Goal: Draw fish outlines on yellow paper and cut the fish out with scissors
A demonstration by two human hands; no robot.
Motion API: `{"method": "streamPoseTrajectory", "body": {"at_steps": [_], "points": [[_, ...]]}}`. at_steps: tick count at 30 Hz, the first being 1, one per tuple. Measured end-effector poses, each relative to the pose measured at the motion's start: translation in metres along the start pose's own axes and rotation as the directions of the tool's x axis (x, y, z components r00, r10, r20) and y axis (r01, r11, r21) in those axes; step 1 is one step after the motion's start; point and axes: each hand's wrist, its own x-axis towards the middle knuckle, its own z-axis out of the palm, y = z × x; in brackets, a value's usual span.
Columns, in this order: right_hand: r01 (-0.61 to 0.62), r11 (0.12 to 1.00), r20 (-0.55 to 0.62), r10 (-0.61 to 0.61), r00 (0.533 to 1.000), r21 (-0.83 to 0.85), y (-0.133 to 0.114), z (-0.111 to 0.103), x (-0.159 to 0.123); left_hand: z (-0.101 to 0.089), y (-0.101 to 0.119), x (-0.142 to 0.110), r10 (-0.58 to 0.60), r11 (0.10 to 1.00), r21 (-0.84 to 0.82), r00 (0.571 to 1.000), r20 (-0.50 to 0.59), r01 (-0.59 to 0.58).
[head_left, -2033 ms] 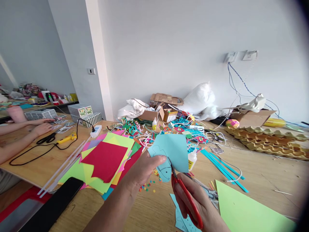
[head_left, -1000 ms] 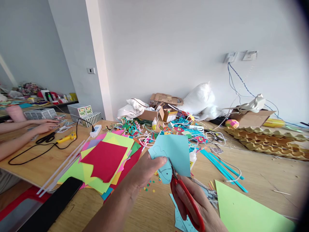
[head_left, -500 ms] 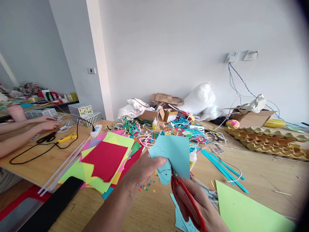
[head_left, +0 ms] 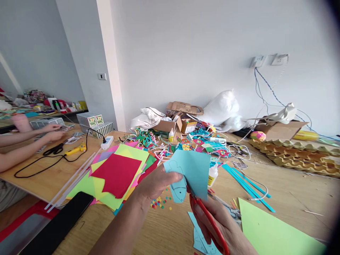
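Observation:
My left hand point(head_left: 156, 184) pinches a light blue sheet of paper point(head_left: 195, 168) with a fish outline drawn on it, held above the wooden table point(head_left: 170, 230). My right hand point(head_left: 223, 226) grips red-handled scissors point(head_left: 209, 221), whose blades sit in the paper beside the partly cut fish shape point(head_left: 178, 190). Blue offcuts point(head_left: 199, 237) lie on the table under my right hand.
A stack of coloured paper sheets point(head_left: 117, 173) lies to the left and a green sheet point(head_left: 271, 233) to the right. A glue bottle point(head_left: 212, 175), blue strips point(head_left: 247, 186), a black phone point(head_left: 55, 225) and craft clutter lie around. Another person's hands point(head_left: 50, 132) work at far left.
The blue paper has turned slightly in my left hand and the scissors have advanced a little along the fish outline. The view has shifted slightly.

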Motion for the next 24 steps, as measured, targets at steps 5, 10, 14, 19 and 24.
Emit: {"method": "streamPoseTrajectory", "body": {"at_steps": [5, 10, 14, 19, 24], "points": [[0.018, 0.999, -0.001, -0.018, 1.000, -0.051, 0.0016, -0.0013, 0.0002, -0.0018, 0.0017, -0.0003, -0.024, 1.000, -0.008, 0.999, 0.042, 0.025], [0.013, 0.996, -0.015, -0.014, 1.000, -0.092, 0.0026, -0.0016, 0.0030, -0.0028, 0.0024, -0.0006, -0.010, 1.000, -0.010, 0.998, 0.066, 0.011], [0.008, 0.999, -0.059, -0.011, 0.998, -0.047, 0.0051, -0.0002, 0.0042, -0.0030, 0.0028, -0.0001, 0.043, 0.998, 0.050, 0.996, 0.078, -0.047], [0.027, 1.000, -0.080, -0.028, 0.996, -0.008, 0.0059, 0.0007, 0.0030, -0.0017, 0.0042, 0.0002, 0.060, 0.996, 0.063, 0.996, 0.059, -0.063], [0.043, 0.999, -0.044, -0.043, 0.998, -0.013, 0.0022, 0.0006, 0.0017, -0.0032, 0.0022, 0.0011, 0.047, 0.998, 0.045, 0.998, 0.043, -0.049]]}}
